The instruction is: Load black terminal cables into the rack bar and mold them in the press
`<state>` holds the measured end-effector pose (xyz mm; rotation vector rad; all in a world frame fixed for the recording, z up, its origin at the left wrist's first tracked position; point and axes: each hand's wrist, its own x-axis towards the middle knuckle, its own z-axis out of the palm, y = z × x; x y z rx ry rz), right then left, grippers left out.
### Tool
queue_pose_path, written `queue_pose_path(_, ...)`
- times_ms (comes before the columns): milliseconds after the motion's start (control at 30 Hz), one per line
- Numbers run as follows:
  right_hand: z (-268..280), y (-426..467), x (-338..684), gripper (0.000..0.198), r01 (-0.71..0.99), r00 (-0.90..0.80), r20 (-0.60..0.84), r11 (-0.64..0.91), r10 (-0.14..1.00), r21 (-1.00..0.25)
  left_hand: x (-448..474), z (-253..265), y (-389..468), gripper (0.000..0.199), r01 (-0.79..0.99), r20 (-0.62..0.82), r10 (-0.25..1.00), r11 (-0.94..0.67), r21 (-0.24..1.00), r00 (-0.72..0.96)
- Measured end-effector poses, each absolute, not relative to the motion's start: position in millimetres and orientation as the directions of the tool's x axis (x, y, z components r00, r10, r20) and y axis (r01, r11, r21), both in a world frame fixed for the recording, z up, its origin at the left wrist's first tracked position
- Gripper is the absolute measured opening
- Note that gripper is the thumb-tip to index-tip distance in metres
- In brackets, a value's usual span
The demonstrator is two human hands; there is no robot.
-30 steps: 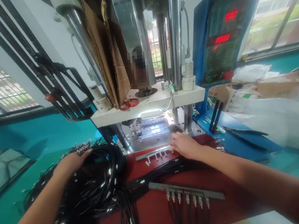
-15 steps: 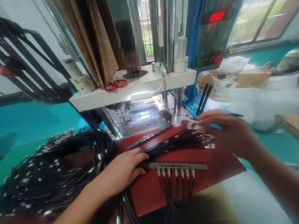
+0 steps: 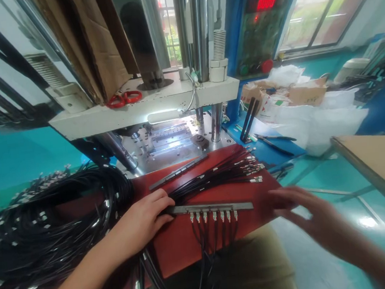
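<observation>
Lowered since the earlier frame, the right hand (image 3: 318, 217) hovers, fingers apart, beside the metal bar (image 3: 215, 207); the left hand (image 3: 148, 217) clamps its left end on the tabletop (image 3: 175, 248). Likely stiff and weighty, the bar suits gripping by its ends, clear of the terminals (image 3: 215, 215).

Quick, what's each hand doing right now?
Left hand: closed on one end of the grey metal bar.
Right hand: open, nothing seen in it.
</observation>
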<state>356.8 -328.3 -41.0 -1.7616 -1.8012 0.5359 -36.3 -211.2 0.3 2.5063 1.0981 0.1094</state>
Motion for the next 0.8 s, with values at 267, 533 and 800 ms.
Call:
queue_pose_path(267, -21.0, -279.2, 303.0, 0.022, 0.701, -0.349, 0.105, 0.334, 0.931, -0.63, -34.5, 2.2, -223.5, 0.012, 0.711, -0.003, 0.801, -0.529, 0.463, 0.598)
queue_pose_path(533, 25.3, -153.7, 278.1, 0.031, 0.649, -0.183, 0.195, 0.267, 0.964, -0.712, -32.3, 33.8, -158.2, 0.012, 0.429, -0.09, 0.971, -0.014, 0.903, 0.221)
queue_pose_path(800, -7.7, -19.2, 221.9, 0.031, 0.701, 0.009, 0.278, 0.192, 0.961, -0.687, -19.8, 6.6, -42.4, 0.004, 0.143, -0.178, 0.971, 0.201, 0.969, -0.158)
